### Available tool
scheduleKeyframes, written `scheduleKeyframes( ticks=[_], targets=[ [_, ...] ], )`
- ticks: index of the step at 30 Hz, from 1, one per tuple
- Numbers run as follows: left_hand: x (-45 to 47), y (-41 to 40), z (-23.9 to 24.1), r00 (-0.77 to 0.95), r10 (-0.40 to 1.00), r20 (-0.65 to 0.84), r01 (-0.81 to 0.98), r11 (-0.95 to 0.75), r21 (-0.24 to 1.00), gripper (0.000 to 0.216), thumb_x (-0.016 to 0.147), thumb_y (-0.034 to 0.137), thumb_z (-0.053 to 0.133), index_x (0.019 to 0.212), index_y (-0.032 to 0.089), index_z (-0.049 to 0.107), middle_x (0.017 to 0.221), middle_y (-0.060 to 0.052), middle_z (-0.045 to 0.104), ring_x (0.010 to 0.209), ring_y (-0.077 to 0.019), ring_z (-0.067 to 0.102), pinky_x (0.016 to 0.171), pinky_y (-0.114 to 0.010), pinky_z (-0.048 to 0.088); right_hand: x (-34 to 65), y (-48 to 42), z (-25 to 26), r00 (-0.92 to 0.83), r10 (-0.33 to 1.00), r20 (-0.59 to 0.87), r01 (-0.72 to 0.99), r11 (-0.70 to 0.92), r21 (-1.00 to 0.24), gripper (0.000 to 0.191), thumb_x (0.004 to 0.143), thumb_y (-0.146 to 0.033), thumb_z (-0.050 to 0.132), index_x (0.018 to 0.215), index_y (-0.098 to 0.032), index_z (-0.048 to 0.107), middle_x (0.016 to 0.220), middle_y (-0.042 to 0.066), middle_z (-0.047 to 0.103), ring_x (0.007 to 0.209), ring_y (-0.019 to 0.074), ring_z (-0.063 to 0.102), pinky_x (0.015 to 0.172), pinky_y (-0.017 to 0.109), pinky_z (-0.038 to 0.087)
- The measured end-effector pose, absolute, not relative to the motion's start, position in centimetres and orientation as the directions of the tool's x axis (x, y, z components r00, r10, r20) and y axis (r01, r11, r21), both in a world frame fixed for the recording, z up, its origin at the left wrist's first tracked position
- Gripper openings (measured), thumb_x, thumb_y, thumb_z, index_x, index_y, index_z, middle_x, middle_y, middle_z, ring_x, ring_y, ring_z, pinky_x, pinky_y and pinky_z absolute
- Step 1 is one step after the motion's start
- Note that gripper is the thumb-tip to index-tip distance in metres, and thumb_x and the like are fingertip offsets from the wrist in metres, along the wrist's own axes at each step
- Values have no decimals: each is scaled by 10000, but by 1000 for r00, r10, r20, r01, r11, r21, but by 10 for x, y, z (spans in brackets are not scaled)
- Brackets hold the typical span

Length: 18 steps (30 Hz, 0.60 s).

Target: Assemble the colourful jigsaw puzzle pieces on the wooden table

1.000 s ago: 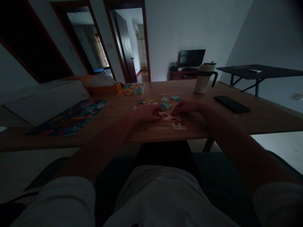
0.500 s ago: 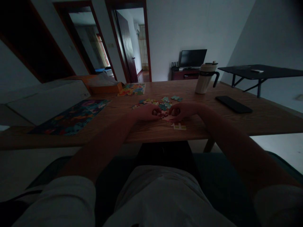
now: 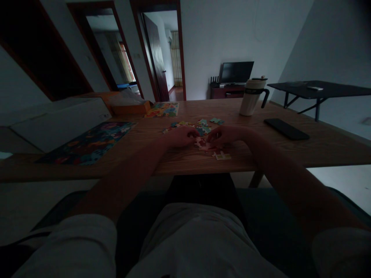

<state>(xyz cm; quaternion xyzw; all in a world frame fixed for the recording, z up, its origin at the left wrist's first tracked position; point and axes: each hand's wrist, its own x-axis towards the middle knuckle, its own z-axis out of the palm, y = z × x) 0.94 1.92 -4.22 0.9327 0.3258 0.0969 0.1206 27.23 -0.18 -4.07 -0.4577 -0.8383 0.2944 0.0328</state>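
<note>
Pinkish jigsaw puzzle pieces (image 3: 203,144) lie on the table between my two hands. My left hand (image 3: 183,136) rests at their left edge, fingers curled and touching a piece there. From the right, my right hand (image 3: 223,136) has thumb and fingers pinched on a puzzle piece, partly hidden by the fingers. Just below the right hand lies a small yellow and pale joined section (image 3: 222,155). Behind the hands are several loose green, yellow and blue pieces (image 3: 203,126), with a green pair (image 3: 216,121) a little farther right.
On the wooden table (image 3: 139,150) stand a pale tumbler (image 3: 249,101) with a black handle and, nearer, a black phone-like slab (image 3: 285,129). At left are a dark colourful puzzle sheet (image 3: 89,143), a white box (image 3: 60,121) and an orange tray (image 3: 130,109). A bright picture sheet (image 3: 162,109) lies behind.
My hands have drawn slightly apart, and more of the pink pieces shows between them. The small yellow section has shifted slightly right.
</note>
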Motion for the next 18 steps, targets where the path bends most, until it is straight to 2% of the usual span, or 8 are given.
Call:
scheduleKeyframes(
  ticks=[4,8,13,18],
  targets=[
    [6,21,-44,800,597,64,568,-787,241,445,861,256,598,1296,203,674,1237,-77,708,1114,-218,645,979,-324,467,267,-2,-44,-533,825,-185,771,384,-507,429,797,-479,782,1148,-233,789,965,67,778,794,206,673,695,293,485],
    [7,21,-44,803,595,13,569,-774,279,463,856,361,643,1292,207,673,1170,-68,721,1027,-211,660,897,-313,486,262,-2,-47,-513,840,-179,787,377,-488,402,831,-519,737,1092,-218,796,881,66,763,711,183,647,646,287,460],
    [10,25,-48,790,609,72,573,-776,264,444,896,512,626,1192,194,718,1072,-70,728,941,-201,657,811,-298,478,266,6,-52,-533,842,-86,782,452,-430,398,856,-548,707,1027,-204,812,915,73,766,759,184,636,674,283,446],
    [11,29,-51,788,611,79,586,-783,208,399,926,526,596,1115,214,758,1007,-63,733,884,-199,648,792,-306,467,270,13,-56,-500,866,-19,787,445,-426,430,883,-597,665,966,-201,811,897,81,759,745,191,620,652,297,432]
  ],
)
